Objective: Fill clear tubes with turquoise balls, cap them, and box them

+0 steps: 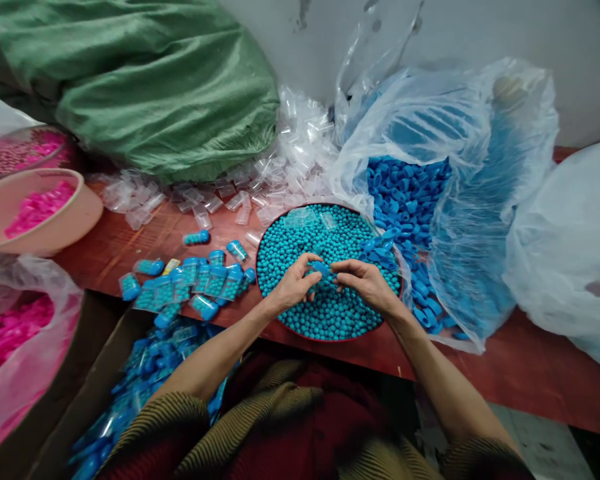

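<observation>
Over a round tub (330, 339) of small turquoise beads (325, 313), my two hands meet at the middle. My left hand (296, 283) pinches a blue plastic cap (321, 269); whether a clear tube is joined to it is hard to tell. The fingers of my right hand (364, 283) are closed at the cap's right side, and what lies between their tips is too small to make out. Several loose blue caps (380, 250) rest on the beads at the tub's right. A few clear plastic tubes (300, 217) lie on the beads at the back.
Bead-filled tubes with blue caps (200, 277) lie left of the tub, above a box of more (155, 363). Clear tubes (300, 143) are heaped behind, beside a green sack (170, 100). A plastic bag (460, 200) spills blue caps at right. A pink-filled basin (75, 223) stands left.
</observation>
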Demonstrator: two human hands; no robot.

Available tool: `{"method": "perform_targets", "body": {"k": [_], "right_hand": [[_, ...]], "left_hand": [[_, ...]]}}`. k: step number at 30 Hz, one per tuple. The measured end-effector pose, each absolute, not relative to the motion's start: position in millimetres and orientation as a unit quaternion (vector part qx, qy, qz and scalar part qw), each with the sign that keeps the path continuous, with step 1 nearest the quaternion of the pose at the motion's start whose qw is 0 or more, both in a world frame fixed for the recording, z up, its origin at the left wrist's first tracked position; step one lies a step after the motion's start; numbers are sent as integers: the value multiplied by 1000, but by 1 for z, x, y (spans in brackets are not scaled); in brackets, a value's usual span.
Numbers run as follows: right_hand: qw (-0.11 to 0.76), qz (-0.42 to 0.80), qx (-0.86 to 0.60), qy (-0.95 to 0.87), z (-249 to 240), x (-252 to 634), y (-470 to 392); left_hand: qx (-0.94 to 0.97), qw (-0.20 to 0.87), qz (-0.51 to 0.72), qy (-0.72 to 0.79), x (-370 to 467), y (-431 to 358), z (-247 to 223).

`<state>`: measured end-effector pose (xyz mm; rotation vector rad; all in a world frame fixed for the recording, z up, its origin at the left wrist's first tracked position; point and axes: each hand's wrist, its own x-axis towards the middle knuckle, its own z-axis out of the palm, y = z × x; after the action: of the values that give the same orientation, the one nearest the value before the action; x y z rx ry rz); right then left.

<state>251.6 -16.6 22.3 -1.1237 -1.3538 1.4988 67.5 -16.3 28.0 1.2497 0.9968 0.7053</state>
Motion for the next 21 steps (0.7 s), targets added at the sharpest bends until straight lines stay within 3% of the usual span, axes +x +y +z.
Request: {"method": "perform_targets", "body": {"k": [3,5,12,21], "right_hand": [[471,610,-472,-428,15,243,-15],[473,574,-493,-451,14,238,-16],[340,265,-469,-771,17,227,-36],[286,83,-510,-807,0,208,-42]], "left_hand": [[566,643,285,430,66,-16,30],[562,642,293,432,66,-18,29],[592,569,367,437,73,-24,27],[548,576,383,471,80,-26,31]]}}
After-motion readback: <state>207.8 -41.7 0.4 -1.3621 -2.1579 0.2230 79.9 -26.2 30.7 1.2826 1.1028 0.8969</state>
